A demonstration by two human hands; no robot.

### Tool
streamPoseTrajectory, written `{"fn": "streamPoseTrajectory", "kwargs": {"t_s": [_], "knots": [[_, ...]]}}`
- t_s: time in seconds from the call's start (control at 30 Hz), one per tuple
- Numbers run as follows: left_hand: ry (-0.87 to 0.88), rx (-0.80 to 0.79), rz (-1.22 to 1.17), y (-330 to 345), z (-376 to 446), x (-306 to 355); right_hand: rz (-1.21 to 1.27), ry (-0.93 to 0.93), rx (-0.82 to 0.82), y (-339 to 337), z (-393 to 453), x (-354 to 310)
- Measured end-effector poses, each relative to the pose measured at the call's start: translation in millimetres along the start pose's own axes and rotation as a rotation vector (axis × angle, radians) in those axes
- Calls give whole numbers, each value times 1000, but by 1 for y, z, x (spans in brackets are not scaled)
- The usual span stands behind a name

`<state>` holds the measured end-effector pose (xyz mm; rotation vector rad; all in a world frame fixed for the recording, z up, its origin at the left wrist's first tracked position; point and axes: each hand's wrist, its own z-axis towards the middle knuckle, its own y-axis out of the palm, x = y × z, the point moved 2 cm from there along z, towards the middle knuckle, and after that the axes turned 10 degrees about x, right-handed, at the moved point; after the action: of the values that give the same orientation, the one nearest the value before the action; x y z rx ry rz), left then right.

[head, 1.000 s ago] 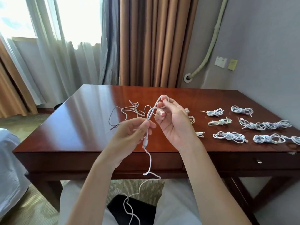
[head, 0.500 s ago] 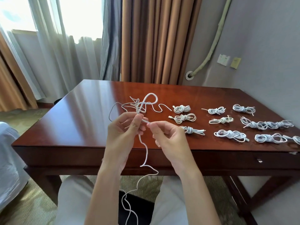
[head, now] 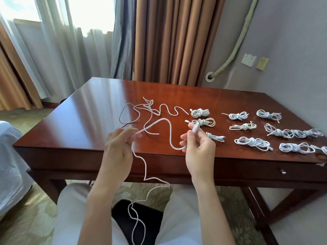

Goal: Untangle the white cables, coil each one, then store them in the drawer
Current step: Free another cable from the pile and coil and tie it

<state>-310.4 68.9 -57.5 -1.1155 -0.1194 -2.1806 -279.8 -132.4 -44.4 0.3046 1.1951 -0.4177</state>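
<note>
A moment ago our hands were close together, working a small loop in the white cable (head: 167, 131) up in front of us. Now they have moved apart and the loop has opened into one long bend between them. We think this means the start of the cable is free of knots, so we can begin to coil it. Our right hand (head: 198, 149) pinches the plug end of the cable, with the thumb and first finger shut tight on it and the plug poking up above them. Our left hand (head: 118, 147) holds the cable farther along, with the fingers (head: 130, 132) lightly curled round it. From the left hand the rest of the cable hangs down past the front edge of the bench (head: 70, 131) and lies in loose curves on our lap. One more loose cable (head: 148, 108) is still lying in a messy squiggle on the bench, just behind our left hand. Many coiled cables (head: 253, 143) sit in rows on the right side of the bench. The drawer (head: 265, 169) below them looks shut, so nothing has been put away yet.
</note>
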Motion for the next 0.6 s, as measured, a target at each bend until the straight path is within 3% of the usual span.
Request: {"fn": "streamPoseTrajectory", "kwargs": {"t_s": [0.17, 0.3, 0.43, 0.6], "knots": [[82, -178, 91, -8, -5, -1, -124, -141, -121, -10, -1, -2], [49, -314, 75, -12, -5, 5, -173, -146, -364, -14, -1, -7], [-51, -244, 80, -4, -7, 19, -137, -148, -372, -10, -12, -10], [-270, -281, -269, 15, -12, 36, -33, -110, -414, -2, -22, -20]]}}
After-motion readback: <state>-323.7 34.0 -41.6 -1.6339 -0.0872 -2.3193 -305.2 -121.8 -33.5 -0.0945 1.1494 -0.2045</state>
